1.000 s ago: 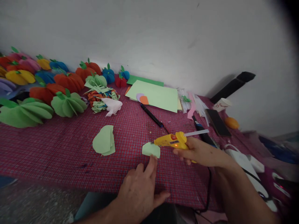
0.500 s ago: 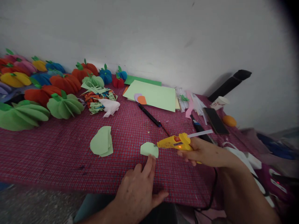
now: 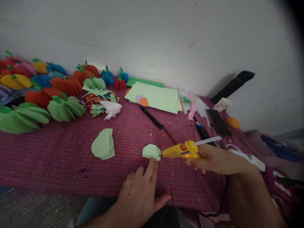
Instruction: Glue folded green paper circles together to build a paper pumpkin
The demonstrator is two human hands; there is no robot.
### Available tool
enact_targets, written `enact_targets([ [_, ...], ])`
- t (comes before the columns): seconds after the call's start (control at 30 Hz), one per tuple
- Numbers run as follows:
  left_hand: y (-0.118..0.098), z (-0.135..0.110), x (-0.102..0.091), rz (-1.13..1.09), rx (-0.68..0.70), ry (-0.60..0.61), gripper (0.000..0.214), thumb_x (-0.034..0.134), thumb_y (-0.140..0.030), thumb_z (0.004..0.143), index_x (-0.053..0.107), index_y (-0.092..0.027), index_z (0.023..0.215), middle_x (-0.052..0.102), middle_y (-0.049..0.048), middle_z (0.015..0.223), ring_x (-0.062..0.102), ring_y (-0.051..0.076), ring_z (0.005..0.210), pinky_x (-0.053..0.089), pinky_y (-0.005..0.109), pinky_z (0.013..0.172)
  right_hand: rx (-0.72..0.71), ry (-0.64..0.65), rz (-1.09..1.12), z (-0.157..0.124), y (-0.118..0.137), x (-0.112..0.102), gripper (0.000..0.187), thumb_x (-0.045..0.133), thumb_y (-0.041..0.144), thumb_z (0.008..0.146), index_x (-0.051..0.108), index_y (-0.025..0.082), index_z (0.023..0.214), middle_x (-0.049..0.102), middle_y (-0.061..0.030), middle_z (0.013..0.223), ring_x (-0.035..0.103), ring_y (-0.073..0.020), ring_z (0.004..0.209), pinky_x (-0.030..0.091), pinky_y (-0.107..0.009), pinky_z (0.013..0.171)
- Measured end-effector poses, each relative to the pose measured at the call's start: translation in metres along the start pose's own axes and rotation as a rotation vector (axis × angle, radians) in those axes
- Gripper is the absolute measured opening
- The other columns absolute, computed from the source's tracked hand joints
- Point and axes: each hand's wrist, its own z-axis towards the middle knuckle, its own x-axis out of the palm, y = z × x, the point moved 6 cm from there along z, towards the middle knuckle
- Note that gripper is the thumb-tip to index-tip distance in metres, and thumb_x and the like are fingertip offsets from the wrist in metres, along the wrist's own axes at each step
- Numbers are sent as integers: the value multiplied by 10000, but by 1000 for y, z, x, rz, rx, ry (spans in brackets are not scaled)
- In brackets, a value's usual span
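While the left hand (image 3: 139, 190) lies open at the bottom centre of the frame, its extended fingers touch the lower edge of a small pale green paper piece (image 3: 150, 150), flat on the checked surface (image 3: 125, 177) just below the middle of the view. I see the right hand (image 3: 212, 160), right of centre, closed around a yellow glue gun (image 3: 180, 150), nozzle at the paper's right edge; whether it touches, I can't tell. A whitish glue stick (image 3: 209, 140) juts from its back. Left of centre lie overlapping green cutouts (image 3: 102, 144). Colourful paper pumpkins (image 3: 66, 85) crowd the upper left, and near the right side a dark phone (image 3: 219, 123) lies beside an orange fruit (image 3: 232, 123).
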Motion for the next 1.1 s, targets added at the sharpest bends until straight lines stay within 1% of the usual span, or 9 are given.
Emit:
enact_targets([
  [0.23, -1, -2, 0, -3, 4, -32, 724, 418, -591, 796, 379, -144, 1364, 445, 103, 1380, 585, 243, 858, 529, 382, 677, 29, 27, -37, -3, -1, 2, 417, 490, 529, 817, 606, 148, 691, 582, -17, 543, 531, -120, 493, 368, -202, 424],
  [0.37, 1, -1, -3, -23, -2, -16, 724, 409, -592, 800, 386, -131, 1358, 453, 118, 1371, 592, 252, 875, 530, 390, 689, -8, 14, 90, -11, -1, -2, 393, 525, 538, 794, 605, 154, 771, 611, -29, 646, 543, -119, 523, 418, -213, 461],
  [0.5, 3, 1, -9, -47, 10, -4, 679, 377, -558, 831, 409, -108, 1338, 456, 135, 1365, 600, 252, 904, 534, 388, 697, -69, -274, 141, -23, -4, -26, 382, 531, 549, 784, 583, 194, 917, 605, -32, 742, 541, -142, 580, 453, -252, 511],
  [0.6, 2, -3, -15, -69, 34, -34, 650, 388, -543, 832, 431, -116, 1320, 455, 137, 1362, 601, 245, 915, 533, 377, 708, -105, -482, -29, -29, -4, -35, 315, 553, 503, 786, 579, 218, 918, 594, -31, 750, 537, -170, 637, 451, -278, 563],
  [0.73, 5, -17, -27, -119, 100, -178, 548, 383, -498, 854, 471, -166, 1280, 515, 102, 1303, 582, 229, 980, 520, 358, 760, -117, -612, -281, -21, -14, -30, 403, 572, 454, 764, 539, 168, 1045, 595, -65, 865, 558, -204, 718, 454, -319, 650],
  [0.83, 28, -26, -46, -100, 102, -330, 400, 371, -390, 889, 555, -187, 1181, 621, 69, 1148, 566, 205, 987, 473, 348, 854, -60, -660, -436, -11, -33, -28, 374, 559, 365, 751, 564, 160, 1064, 582, -93, 975, 577, -230, 837, 451, -351, 772],
  [0.93, 77, -30, -73, 6, 2, -426, 340, 369, -276, 895, 590, -161, 1128, 633, 82, 1116, 537, 213, 999, 405, 378, 926, -78, -680, -503, -5, -46, -28, 420, 528, 335, 756, 571, 125, 1117, 577, -130, 1026, 585, -253, 903, 441, -365, 838],
  [1.03, 130, -32, -91, 93, -127, -363, 317, 437, -307, 858, 606, -180, 1094, 616, 86, 1141, 518, 258, 983, 411, 420, 829, -95, -635, -528, 0, -55, -28, 469, 534, 383, 765, 564, 118, 1151, 584, -152, 1047, 590, -264, 922, 452, -365, 841],
  [1.1, 148, -33, -90, 103, -102, -256, 309, 480, -354, 833, 612, -204, 1069, 622, 73, 1126, 514, 266, 984, 397, 412, 794, -111, -576, -546, 2, -60, -27, 518, 549, 422, 762, 557, 107, 1173, 591, -171, 1068, 584, -279, 956, 448, -383, 864],
])
